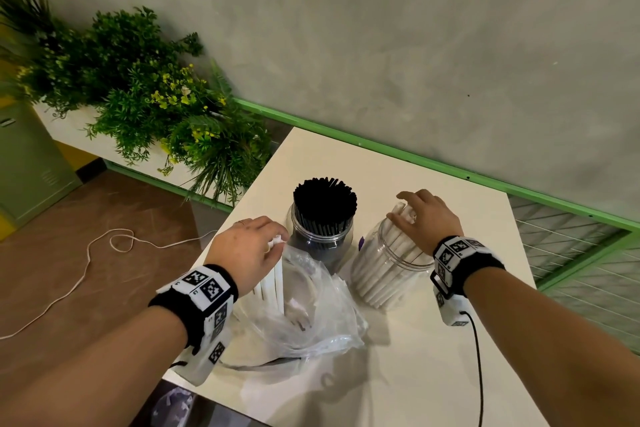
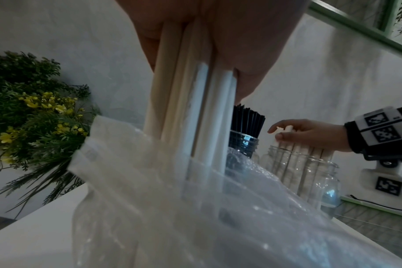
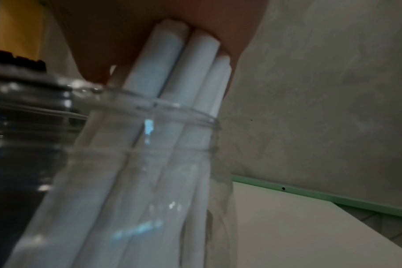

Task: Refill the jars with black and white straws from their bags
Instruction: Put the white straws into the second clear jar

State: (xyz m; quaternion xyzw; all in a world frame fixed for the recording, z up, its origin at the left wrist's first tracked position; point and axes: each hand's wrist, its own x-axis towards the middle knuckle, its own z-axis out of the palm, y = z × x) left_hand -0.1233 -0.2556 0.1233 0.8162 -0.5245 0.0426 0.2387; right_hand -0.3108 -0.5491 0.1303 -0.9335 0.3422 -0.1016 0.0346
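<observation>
- I see a white tabletop (image 1: 415, 357) set against a grey wall (image 1: 381, 28) with a green rail (image 1: 433, 163) along its foot.
- Left of it, green plants with yellow flowers (image 1: 166, 97) fill a white planter.
- A white cord (image 1: 86, 263) loops across the brown floor (image 1: 104, 218).

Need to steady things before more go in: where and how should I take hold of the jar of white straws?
Grip the white-straw jar round its clear lower wall, from its right side. The right hand already covers the straw tops at the mouth, the black-straw jar stands close on its left, and the plastic bag crowds the near left.
</observation>
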